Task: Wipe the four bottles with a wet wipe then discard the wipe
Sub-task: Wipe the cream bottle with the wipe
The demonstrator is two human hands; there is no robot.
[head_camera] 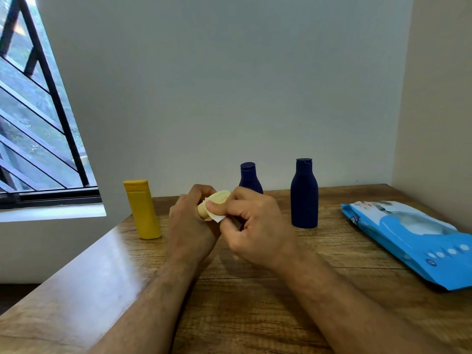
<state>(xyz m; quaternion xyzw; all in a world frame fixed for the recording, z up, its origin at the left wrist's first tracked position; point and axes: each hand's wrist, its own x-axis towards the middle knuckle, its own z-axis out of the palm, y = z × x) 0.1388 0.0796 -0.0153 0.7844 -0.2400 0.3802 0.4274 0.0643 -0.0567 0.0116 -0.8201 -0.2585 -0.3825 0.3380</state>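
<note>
**Pale bottle held and wiped above the table**

A yellow bottle (143, 209) stands upright at the left of the table (255, 290). Beside it, the left hand (190, 221) curls its fingers round a small pale bottle (213, 203), held off the table. The right hand (252, 226) pinches a white wipe (217, 217) against that bottle. Behind the hands stands a navy bottle (249, 178), then a taller navy bottle (304, 194). A blue wipes pack (413, 238) lies far right.

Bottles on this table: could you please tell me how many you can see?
4: yellow bottle standing left, pale bottle gripped in the left hand, small navy bottle partly hidden behind the hands, tall navy bottle standing right.
</note>
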